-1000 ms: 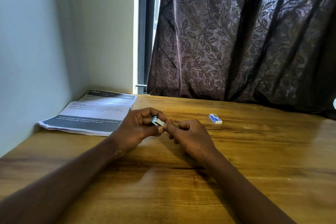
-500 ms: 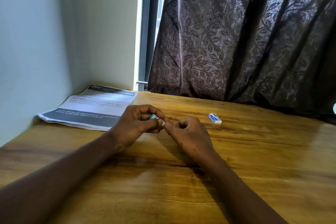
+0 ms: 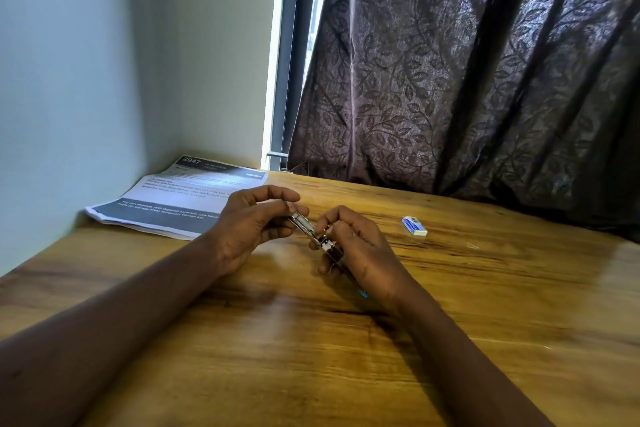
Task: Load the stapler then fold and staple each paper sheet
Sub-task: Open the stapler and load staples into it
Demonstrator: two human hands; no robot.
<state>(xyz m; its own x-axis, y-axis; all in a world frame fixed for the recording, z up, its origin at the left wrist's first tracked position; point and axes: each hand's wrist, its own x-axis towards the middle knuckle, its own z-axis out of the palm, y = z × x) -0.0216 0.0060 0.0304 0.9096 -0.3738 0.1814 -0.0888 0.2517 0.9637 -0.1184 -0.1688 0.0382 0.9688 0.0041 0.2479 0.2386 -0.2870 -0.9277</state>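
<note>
Both hands hold the stapler (image 3: 316, 236) a little above the bench (image 3: 277, 357), near its middle. The left hand (image 3: 254, 220) has its fingers curled, and the thumb and fingertips pinch the far end of the metal part. The right hand (image 3: 358, 248) has its fingers curled round the near end, and its palm covers most of the body. The metal channel lies open between the two hands, but it is too small to tell whether staples are inside. A small white and blue box (image 3: 414, 226) lies on the bench to the right, apart from the hands; its contents cannot be seen. The stack of paper sheets (image 3: 173, 201) lies flat in the far left corner, by the wall.
</note>
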